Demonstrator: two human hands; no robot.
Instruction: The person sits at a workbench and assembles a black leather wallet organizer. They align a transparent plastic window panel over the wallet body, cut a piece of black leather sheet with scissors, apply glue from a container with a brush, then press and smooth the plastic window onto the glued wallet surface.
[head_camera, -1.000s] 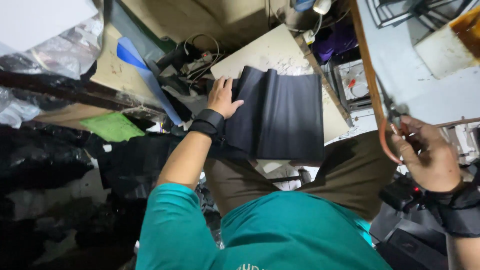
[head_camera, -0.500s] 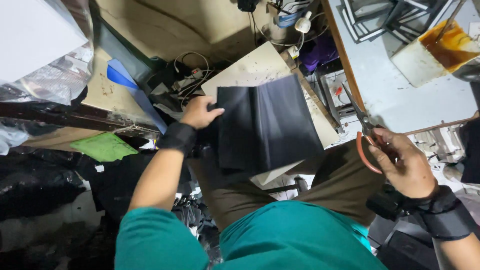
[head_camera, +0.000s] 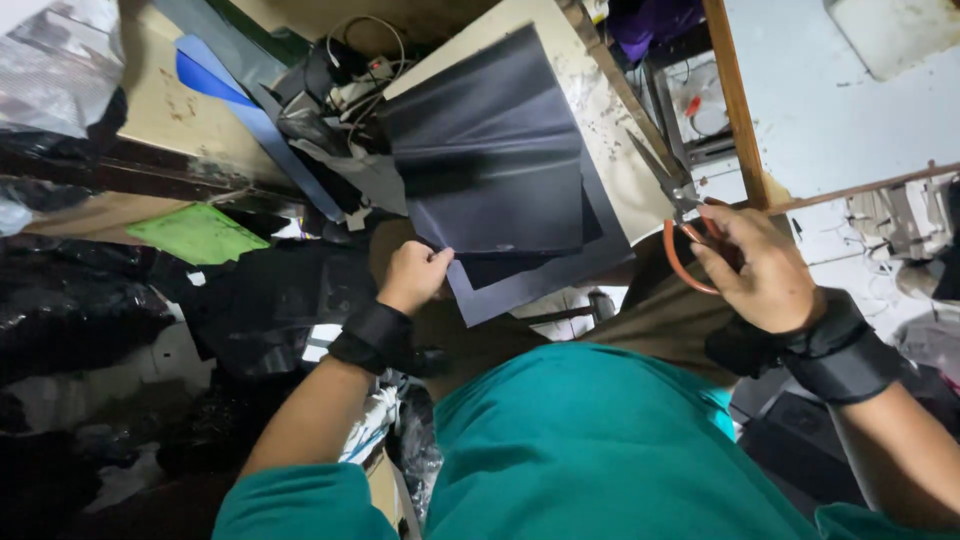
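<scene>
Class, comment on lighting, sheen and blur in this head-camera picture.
Head view: soft sheen on the folded black fabric sheets; bright white tabletop upper right; left side deep in shadow; left hand and right hand with orange-handled scissors reasonably sharp.

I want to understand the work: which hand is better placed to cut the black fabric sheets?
Right. The right hand already holds the orange-handled scissors beside the black fabric sheets; the left hand pinches their lower edge.
</scene>
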